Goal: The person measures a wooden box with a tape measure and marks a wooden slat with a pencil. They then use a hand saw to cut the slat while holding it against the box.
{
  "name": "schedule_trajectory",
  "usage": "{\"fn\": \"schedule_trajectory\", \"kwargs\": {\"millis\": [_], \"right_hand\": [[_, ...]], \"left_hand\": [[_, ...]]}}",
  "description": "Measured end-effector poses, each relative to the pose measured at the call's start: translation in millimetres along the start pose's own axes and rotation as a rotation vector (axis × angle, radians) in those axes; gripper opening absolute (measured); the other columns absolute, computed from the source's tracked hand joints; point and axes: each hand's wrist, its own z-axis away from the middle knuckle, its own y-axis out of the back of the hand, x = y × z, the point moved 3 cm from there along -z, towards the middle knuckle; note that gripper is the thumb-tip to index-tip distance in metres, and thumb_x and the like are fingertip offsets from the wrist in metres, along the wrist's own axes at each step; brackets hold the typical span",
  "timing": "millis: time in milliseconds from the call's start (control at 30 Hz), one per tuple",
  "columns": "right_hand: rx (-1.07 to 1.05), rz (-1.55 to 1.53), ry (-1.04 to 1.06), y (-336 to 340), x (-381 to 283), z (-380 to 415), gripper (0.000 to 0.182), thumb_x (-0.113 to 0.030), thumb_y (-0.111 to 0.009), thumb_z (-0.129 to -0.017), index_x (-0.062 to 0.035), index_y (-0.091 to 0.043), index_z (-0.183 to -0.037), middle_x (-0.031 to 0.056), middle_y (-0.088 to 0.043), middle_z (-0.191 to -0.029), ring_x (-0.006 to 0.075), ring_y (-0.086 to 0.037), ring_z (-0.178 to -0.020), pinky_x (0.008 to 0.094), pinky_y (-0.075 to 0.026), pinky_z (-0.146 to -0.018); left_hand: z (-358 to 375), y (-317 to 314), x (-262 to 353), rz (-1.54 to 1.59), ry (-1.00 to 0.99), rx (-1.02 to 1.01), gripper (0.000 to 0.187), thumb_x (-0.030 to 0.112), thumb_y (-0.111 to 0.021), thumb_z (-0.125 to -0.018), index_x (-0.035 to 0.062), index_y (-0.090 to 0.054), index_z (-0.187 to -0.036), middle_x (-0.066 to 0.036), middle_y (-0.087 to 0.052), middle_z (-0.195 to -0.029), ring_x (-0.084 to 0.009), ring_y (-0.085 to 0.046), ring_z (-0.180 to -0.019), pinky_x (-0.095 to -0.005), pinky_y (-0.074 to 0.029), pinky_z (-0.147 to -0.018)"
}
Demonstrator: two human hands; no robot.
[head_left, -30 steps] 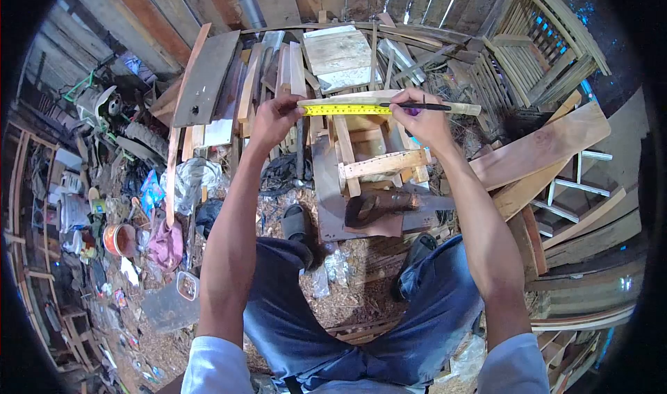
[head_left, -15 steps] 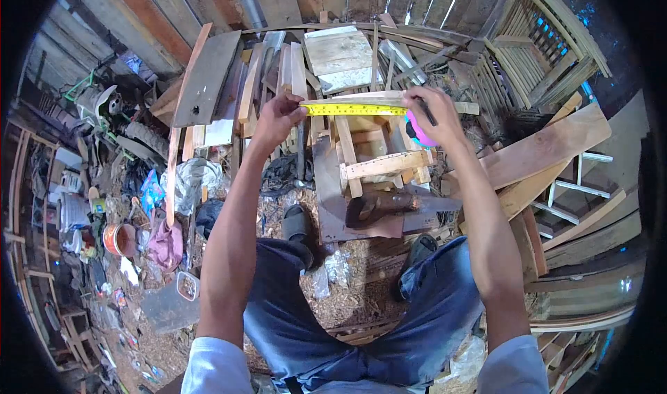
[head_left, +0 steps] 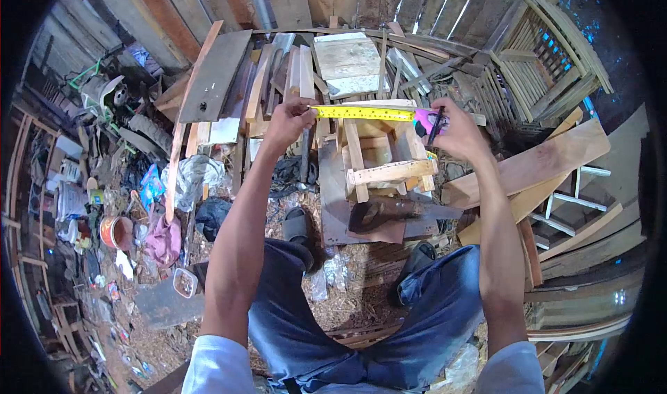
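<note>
A yellow tape measure blade (head_left: pixel 365 113) stretches level between my hands, over a small wooden frame (head_left: pixel 390 172) standing on a dark board. My left hand (head_left: pixel 290 122) is closed in a pinch on the free end of the blade. In my right hand (head_left: pixel 460 131) sits the pink and black tape measure case (head_left: pixel 425 121), together with a thin dark stick, perhaps a pen. Just behind the blade lies a pale wood strip (head_left: pixel 389 104), partly hidden by it. A handsaw (head_left: pixel 375 215) with a dark handle seems to lie below the frame.
Planks (head_left: pixel 215 78) and offcuts lean at the back wall. A long board (head_left: pixel 528 161) slants at the right near a slatted wooden piece (head_left: pixel 549 54). On the left stand a bucket (head_left: pixel 116 233) and scattered clutter. Shavings cover the floor between my feet.
My right hand has turned the case, so less of its pink side shows and the dark stick stands more upright. The view has shifted slightly; the blade remains stretched.
</note>
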Motion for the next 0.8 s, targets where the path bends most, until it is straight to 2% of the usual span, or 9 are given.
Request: {"fn": "schedule_trajectory", "kwargs": {"millis": [33,67,200,300,400,500,600,700,800], "right_hand": [[0.015,-0.017,-0.002,3.0,-0.2,0.3,0.061,-0.014,-0.08,-0.062,-0.0047,-0.052,-0.115,0.0137,-0.064,-0.105,0.0285,-0.063,-0.096,0.036,-0.047,-0.087],[0.028,-0.046,-0.007,2.8,7.6,-4.3,0.062,-0.024,-0.079,-0.063,-0.0049,-0.054,-0.117,0.0164,-0.066,-0.102,0.0289,-0.065,-0.096,0.0345,-0.048,-0.087],[0.178,-0.288,0.05,-1.4,25.4,-22.2,0.062,-0.025,-0.079,-0.065,-0.0044,-0.054,-0.118,0.0122,-0.063,-0.111,0.0224,-0.062,-0.101,0.0331,-0.046,-0.09],[0.293,-0.308,0.063,-12.1,42.3,-35.9,0.06,-0.025,-0.078,-0.068,-0.004,-0.053,-0.118,0.0124,-0.063,-0.108,0.0228,-0.061,-0.099,0.0337,-0.046,-0.089],[0.342,-0.352,0.05,-21.3,54.9,-40.8,0.058,-0.027,-0.078,-0.07,-0.0041,-0.053,-0.118,0.0119,-0.062,-0.105,0.0228,-0.06,-0.097,0.0347,-0.046,-0.088],[0.341,-0.351,0.082,-21.8,57.9,-41.9,0.057,-0.027,-0.078,-0.072,-0.0037,-0.053,-0.117,0.0115,-0.061,-0.105,0.0219,-0.059,-0.097,0.0344,-0.045,-0.087],[0.304,-0.426,0.135,-21.8,57.7,-39.0,0.057,-0.026,-0.078,-0.073,-0.0031,-0.052,-0.118,0.0109,-0.06,-0.106,0.0207,-0.058,-0.096,0.0331,-0.045,-0.088],[0.162,-0.426,0.079,-18.5,56.0,-34.2,0.059,-0.026,-0.078,-0.074,-0.0029,-0.05,-0.12,0.0116,-0.06,-0.111,0.02,-0.058,-0.1,0.0319,-0.044,-0.089],[0.102,-0.458,0.117,-18.8,53.5,-26.0,0.061,-0.028,-0.078,-0.074,-0.0028,-0.049,-0.122,0.013,-0.06,-0.115,0.0201,-0.057,-0.105,0.032,-0.044,-0.091]], "left_hand": [[1.2,0.1,1.0,-0.012,0.01,0.005,0.02,0.009,-0.064,-0.089,0.0007,-0.065,-0.107,-0.003,-0.064,-0.084,-0.0065,-0.054,-0.069,-0.0207,-0.043,-0.062],[1.8,-0.1,2.4,-0.025,0.02,0.007,0.02,0.009,-0.064,-0.089,0.0008,-0.065,-0.107,-0.003,-0.064,-0.084,-0.0067,-0.054,-0.068,-0.0207,-0.043,-0.062],[-0.3,-2.5,1.7,0.011,0.028,0.04,0.02,0.012,-0.066,-0.088,0.0014,-0.065,-0.106,-0.003,-0.065,-0.083,-0.0073,-0.055,-0.066,-0.0208,-0.044,-0.061],[5.3,-2.8,10.1,0.011,0.045,0.06,0.022,0.011,-0.066,-0.087,-0.0035,-0.062,-0.103,-0.005,-0.064,-0.078,-0.0091,-0.055,-0.065,-0.0245,-0.046,-0.06],[8.1,-5.2,16.6,0.066,0.056,0.062,0.02,0.01,-0.066,-0.088,-0.0033,-0.062,-0.102,-0.006,-0.065,-0.081,-0.0091,-0.057,-0.067,-0.024,-0.047,-0.06],[-0.3,-5.8,-0.8,0.082,0.028,-0.002,0.024,0.016,-0.067,-0.088,0.002,-0.063,-0.107,-0.004,-0.066,-0.086,-0.0086,-0.059,-0.07,-0.0222,-0.047,-0.063],[-1.9,-3.2,-6.0,0.12,-0.001,0.009,0.026,0.017,-0.069,-0.088,-0.0002,-0.063,-0.105,-0.006,-0.067,-0.088,-0.0094,-0.06,-0.072,-0.0226,-0.048,-0.063],[0.3,-4.3,-3.0,0.154,-0.007,0.022,0.025,0.015,-0.069,-0.087,-0.0022,-0.062,-0.103,-0.007,-0.067,-0.09,-0.011,-0.062,-0.074,-0.0243,-0.052,-0.066],[5.2,-1.7,4.6,0.108,0.087,0.052,0.022,0.011,-0.069,-0.086,-0.0029,-0.062,-0.101,-0.009,-0.067,-0.093,-0.0133,-0.065,-0.078,-0.0251,-0.055,-0.069]]}}
